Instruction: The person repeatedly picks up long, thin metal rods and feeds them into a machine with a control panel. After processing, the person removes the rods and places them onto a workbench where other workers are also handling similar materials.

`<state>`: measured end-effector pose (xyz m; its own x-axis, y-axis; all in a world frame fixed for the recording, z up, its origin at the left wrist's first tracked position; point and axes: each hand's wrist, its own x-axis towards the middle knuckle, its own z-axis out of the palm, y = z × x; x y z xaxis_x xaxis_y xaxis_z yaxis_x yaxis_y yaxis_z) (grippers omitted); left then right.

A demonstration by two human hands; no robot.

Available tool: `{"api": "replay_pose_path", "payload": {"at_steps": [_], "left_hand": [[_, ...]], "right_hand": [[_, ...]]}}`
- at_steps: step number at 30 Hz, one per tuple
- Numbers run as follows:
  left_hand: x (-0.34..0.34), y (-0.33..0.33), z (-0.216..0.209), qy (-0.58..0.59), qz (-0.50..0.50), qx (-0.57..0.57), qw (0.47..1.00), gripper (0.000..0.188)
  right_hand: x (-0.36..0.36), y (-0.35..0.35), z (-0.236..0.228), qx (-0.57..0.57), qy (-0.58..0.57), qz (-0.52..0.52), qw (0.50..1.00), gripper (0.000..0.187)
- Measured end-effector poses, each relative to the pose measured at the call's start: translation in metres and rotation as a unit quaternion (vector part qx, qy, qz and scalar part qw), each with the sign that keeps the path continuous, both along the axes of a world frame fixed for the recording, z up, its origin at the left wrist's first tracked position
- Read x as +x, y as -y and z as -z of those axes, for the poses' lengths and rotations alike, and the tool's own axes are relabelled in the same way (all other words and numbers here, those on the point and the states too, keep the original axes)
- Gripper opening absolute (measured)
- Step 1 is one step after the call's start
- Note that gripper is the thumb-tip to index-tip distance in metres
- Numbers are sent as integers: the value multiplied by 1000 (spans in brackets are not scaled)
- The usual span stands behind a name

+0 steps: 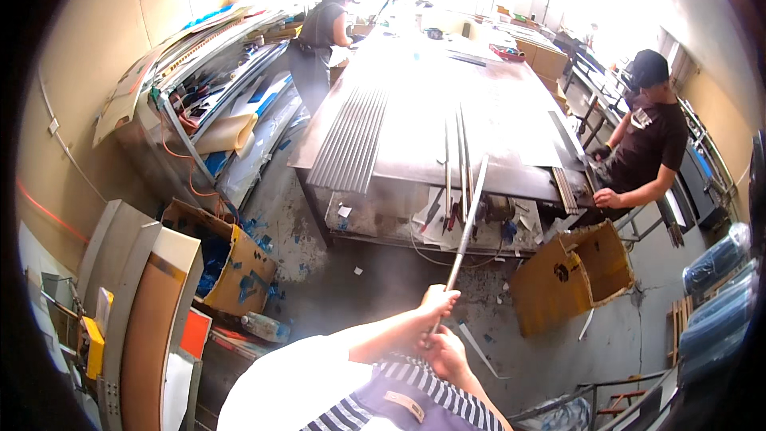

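A long, thin silvery metal bar (468, 231) slants away from my body, its far end over the front edge of the big work table (407, 164). My left hand (438, 303) is closed round it. Closer to my chest, my right hand (447, 353) grips the same bar by its near end, which is partly hidden by the fingers. On the table, beyond the bar's tip, several thin dark strips (461, 160) jut past the edge. Further left lies a row of grey ribbed lengths (351, 140) side by side.
A co-worker (319, 48) stands at the table's far left, another (654, 128) at its right, hand near metal strips (565, 187). Cardboard boxes stand on the floor at right (550, 287) and left (247, 271). A loaded rack (187, 124) lines the left wall; offcuts litter the floor.
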<state>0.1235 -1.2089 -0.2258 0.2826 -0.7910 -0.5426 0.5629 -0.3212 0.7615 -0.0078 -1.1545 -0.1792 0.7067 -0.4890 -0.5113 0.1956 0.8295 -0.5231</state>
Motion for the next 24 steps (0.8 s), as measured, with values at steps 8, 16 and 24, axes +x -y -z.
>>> {"api": "replay_pose_path", "payload": {"at_steps": [8, 16, 24], "left_hand": [[92, 5, 57, 523, 321, -144, 777, 45], [155, -187, 114, 491, 401, 344, 693, 36], [77, -164, 89, 339, 157, 387, 843, 46]], "right_hand": [[-26, 116, 43, -107, -282, -2, 953, 26], [-48, 210, 122, -313, -379, -45, 870, 28], [83, 397, 162, -408, -412, -109, 808, 28]]}}
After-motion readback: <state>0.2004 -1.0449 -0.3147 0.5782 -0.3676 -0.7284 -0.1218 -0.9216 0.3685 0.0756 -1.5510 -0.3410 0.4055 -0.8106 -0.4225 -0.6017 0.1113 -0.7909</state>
